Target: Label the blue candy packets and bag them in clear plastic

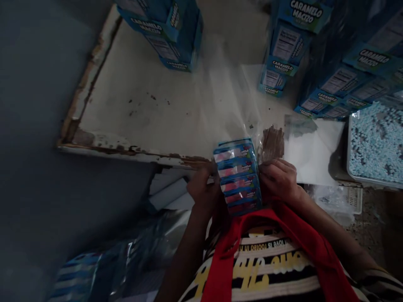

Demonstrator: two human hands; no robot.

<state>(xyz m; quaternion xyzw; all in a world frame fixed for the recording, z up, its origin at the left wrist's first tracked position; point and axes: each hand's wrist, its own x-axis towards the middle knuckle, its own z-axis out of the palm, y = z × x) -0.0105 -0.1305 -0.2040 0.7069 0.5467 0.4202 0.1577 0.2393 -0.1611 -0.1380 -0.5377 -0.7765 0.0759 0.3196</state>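
Observation:
A bundle of blue candy boxes (238, 178) labelled "Caramelo Macizo" sits at the table's front edge, close to my body. Clear plastic film, seemingly a bag (220, 90), surrounds the bundle and stretches away over the tabletop. My left hand (201, 184) is closed at the left side of the boxes, its fingertips in shadow. On the opposite side, my right hand (279, 178) pinches the film beside the boxes, thumb and fingers together.
Stacked blue candy boxes stand at the back (176, 42) and at the right (333, 92). A clear tub (349, 155) of small pale-blue pieces is at far right, near a white sheet (311, 155). The worn white table (141, 113) has a chipped edge. Below it lie wrapped packs (78, 272).

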